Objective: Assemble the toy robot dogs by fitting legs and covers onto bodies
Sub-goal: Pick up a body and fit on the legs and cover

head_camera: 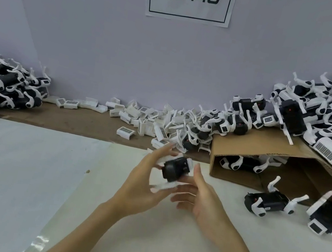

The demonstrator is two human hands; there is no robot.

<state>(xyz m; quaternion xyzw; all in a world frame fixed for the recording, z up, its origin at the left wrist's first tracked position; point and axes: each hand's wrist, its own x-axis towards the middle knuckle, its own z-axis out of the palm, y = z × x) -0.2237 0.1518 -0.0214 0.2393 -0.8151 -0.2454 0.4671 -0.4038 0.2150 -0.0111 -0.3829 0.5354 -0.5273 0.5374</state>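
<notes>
Table point(163, 236), white top w/ a brown strip along the wall. Cardboard box point(267, 148) lies on its side at right — loose white covers point(139, 119) strewn left of it, two dogs point(267, 201) just in front, a dog heap point(1, 83) far left of it.

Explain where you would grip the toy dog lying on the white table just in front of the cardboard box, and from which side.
Grip the toy dog across its black body, coming from above. It lies on its side with white legs sticking out at both ends, so the midsection is the only broad part free; the thin legs would likely flex or pop off.
</notes>
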